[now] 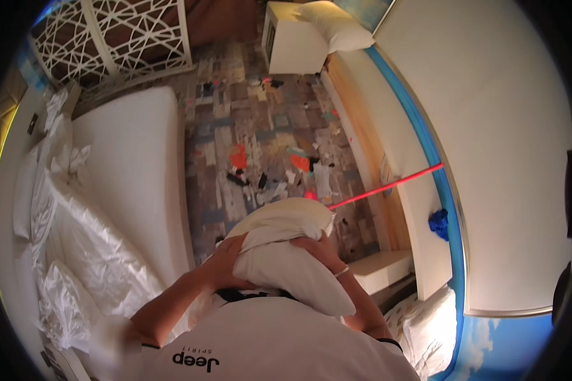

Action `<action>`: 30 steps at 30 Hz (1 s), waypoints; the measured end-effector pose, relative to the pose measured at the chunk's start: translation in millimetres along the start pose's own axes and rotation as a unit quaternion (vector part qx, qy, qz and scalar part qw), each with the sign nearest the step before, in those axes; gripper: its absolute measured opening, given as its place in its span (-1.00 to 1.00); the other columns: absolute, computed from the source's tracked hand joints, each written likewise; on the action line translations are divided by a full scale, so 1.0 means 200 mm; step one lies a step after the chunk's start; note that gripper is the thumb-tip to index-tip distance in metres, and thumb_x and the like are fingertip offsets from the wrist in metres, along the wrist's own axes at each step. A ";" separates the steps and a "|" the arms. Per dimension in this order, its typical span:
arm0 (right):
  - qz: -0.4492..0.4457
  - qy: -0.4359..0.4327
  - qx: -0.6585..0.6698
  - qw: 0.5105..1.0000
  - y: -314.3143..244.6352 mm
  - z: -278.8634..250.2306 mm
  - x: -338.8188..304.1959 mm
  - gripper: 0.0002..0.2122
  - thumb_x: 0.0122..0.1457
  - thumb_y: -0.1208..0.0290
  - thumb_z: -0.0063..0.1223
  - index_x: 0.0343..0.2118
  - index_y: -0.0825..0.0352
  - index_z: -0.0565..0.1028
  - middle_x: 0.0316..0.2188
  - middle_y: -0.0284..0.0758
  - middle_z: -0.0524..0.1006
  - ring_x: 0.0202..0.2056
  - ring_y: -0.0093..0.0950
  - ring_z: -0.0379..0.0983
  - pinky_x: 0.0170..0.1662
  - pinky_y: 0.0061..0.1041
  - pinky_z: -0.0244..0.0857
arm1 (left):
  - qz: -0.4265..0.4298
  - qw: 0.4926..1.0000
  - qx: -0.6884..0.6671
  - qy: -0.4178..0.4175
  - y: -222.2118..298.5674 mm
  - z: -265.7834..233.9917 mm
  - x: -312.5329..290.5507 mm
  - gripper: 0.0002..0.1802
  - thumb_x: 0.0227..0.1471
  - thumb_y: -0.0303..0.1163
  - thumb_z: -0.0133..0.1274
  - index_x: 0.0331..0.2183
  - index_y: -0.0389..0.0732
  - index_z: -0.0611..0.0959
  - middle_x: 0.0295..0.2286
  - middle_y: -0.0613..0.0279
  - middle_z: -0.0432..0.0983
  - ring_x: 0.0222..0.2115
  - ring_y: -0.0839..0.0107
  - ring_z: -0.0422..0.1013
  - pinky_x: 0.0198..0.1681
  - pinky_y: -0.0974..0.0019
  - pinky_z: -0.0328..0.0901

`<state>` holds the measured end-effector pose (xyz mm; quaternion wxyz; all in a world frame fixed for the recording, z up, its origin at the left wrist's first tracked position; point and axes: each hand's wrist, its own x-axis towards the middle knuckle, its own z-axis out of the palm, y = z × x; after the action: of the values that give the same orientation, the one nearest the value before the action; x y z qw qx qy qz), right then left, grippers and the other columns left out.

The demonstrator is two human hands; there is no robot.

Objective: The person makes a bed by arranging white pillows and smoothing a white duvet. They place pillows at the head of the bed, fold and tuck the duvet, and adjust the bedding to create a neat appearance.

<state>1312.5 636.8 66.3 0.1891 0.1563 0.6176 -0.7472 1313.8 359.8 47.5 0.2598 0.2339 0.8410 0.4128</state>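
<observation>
Close in front of my chest I hold a plump white pillow [283, 261]. Its far end looks cream-coloured, and loose white fabric folds across its middle. My left hand [225, 261] grips the left side, fingers curled into the cloth. On the opposite side my right hand [318, 249] has hold of the fabric near the upper right corner, with a thin white band at the wrist. The lower right corner of the pillow hangs over my right forearm. Some fingertips of both hands are buried in the folds.
At left stands a bed with a bare white mattress [130, 140] and a crumpled duvet [89, 222]. Scraps litter the wood-patterned floor [219, 165]. A red pole [388, 187] slants to the right-hand ledge, near a blue cloth [438, 224]. Another pillow [343, 28] tops a white cabinet [299, 47].
</observation>
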 end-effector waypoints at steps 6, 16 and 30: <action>-0.046 -0.130 -0.010 0.990 -0.55 -0.18 0.52 -0.64 -0.04 0.55 0.22 -0.11 0.39 0.53 -0.24 -0.36 0.58 -0.19 -0.53 0.49 -0.11 -0.49 0.37 | -0.016 0.973 0.097 0.207 0.13 -0.01 0.68 0.08 -0.36 -0.13 0.34 0.13 -0.39 0.19 -0.13 -0.13 0.30 -0.12 -0.14 0.25 -0.05 -0.05 0.15; -0.472 -0.004 -0.341 0.813 -1.52 -0.75 0.69 -0.49 -0.17 0.41 0.40 -0.11 0.40 0.44 -0.21 -0.28 0.58 -0.13 -0.45 0.50 0.01 -0.39 0.31 | 0.255 0.919 -0.246 0.172 0.56 -0.37 2.05 -0.32 -0.17 -0.18 0.18 0.03 -0.20 0.44 -0.01 0.05 0.37 0.03 0.11 0.26 0.08 0.00 0.09; -0.121 0.581 -0.128 0.794 -0.98 -1.96 1.07 -0.46 0.16 0.05 0.13 0.00 0.44 0.39 -0.06 -0.18 0.48 -0.10 -0.35 0.49 -0.18 -0.38 0.45 | 0.176 0.929 -0.323 0.031 1.07 -0.12 3.91 -0.66 -0.25 -0.41 0.16 -0.31 -0.33 0.59 -0.41 0.00 0.58 -0.36 0.20 0.50 -0.25 0.21 0.34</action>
<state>1030.2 1035.9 61.2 -0.2793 0.4595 0.7154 -0.4462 745.0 938.6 43.9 0.2178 0.2687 0.6153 0.7084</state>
